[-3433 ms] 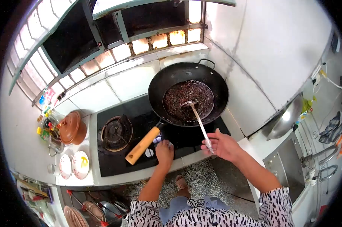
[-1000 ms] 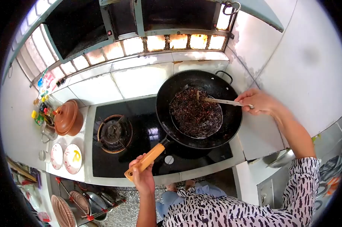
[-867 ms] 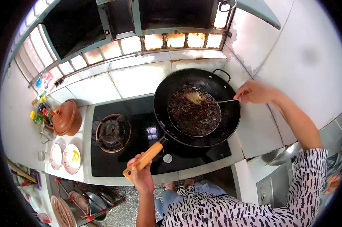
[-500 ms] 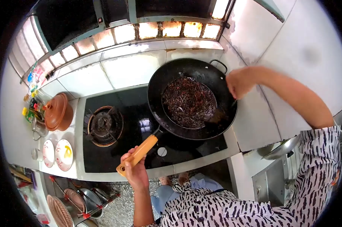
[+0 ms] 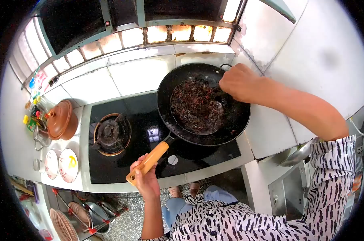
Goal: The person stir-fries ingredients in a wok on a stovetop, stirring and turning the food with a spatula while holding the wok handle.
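My left hand (image 5: pixel 145 178) is wrapped around the light wooden handle of a large black wok (image 5: pixel 239 127), which sits on the right side of the stove. Dark, oily shredded food with reddish bits (image 5: pixel 195 105) fills the wok's middle. Over the wok's right rim, my right hand (image 5: pixel 239 83) is closed on what looks like a dark spatula (image 5: pixel 219 94); its grip is hidden by the fist and its lower end is among the food.
The black glass stove (image 5: pixel 105 170) has a second burner (image 5: pixel 112 134) on the left. Beside it stand a brown lidded clay pot (image 5: pixel 63 120), two patterned plates (image 5: pixel 68 176) and several bottles. A metal sink (image 5: pixel 288 193) lies at right, a dish rack (image 5: pixel 94 229) below left.
My right hand has moved left and inward over the wok with the spatula, and the food has shifted left. My left hand stays on the wok handle.
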Tool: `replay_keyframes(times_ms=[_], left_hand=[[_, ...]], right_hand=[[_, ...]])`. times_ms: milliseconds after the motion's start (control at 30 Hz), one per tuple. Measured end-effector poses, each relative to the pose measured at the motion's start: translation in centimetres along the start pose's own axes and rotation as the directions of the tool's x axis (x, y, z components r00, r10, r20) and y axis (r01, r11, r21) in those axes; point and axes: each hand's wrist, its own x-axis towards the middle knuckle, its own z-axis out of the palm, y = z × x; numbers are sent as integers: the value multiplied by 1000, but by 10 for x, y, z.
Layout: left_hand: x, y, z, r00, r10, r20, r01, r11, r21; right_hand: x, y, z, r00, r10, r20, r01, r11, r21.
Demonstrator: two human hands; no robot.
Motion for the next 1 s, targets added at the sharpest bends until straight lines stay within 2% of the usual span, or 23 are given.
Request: replay_keyframes(times_ms=[67,167,200,333,400,533,600,633,700,733,767,833,933,967,1000], left_hand=[[0,0,-1,1000,-13,0,13,1000,6],[0,0,-1,1000,-13,16,13,1000,-4],[0,0,-1,1000,-12,15,12,1000,-5],[0,1,0,1000,-7,10,7,1000,0],[-1,1,0,1000,-2,1,2,1000,20],[-2,0,1,1000,-18,-25,18,1000,15],[0,0,1,1000,-3,-21,3,1000,9],[0,-1,0,1000,-12,-23,13,1000,11],[-2,1,0,999,-27,-23,27,999,23],[-2,1,1,1000,-23,-19,23,1000,19],[-1,0,2,1000,-19,-15,19,1000,11],[-2,-1,3,1000,-17,-24,17,1000,-3],[-3,0,4,999,-20,-32,19,1000,-25],[-3,1,4,999,-24,-32,23,999,-35],[-3,2,4,999,-18,-35,17,999,-36]], right_hand=[[0,4,-11,989,62,133,-56,997,-46],[-6,22,-18,988,69,135,-62,997,-54],[-5,22,-24,957,123,261,-98,990,-106],[-9,30,6,918,161,362,-125,985,-121],[-16,25,27,890,245,385,-252,967,-33],[-19,5,84,911,287,297,-322,944,77],[-11,-4,102,947,311,74,-317,946,71],[-9,-2,100,949,309,67,-313,947,72],[-6,2,85,950,279,-142,-286,958,-32],[-7,4,65,968,232,-96,-242,964,-109],[-8,7,46,968,234,-96,-243,964,-108],[-11,13,16,970,243,22,-239,965,-110],[-12,31,3,973,219,68,-202,960,-193],[-13,39,0,974,216,64,-199,960,-197],[-14,45,-5,966,186,178,-169,980,-102]])
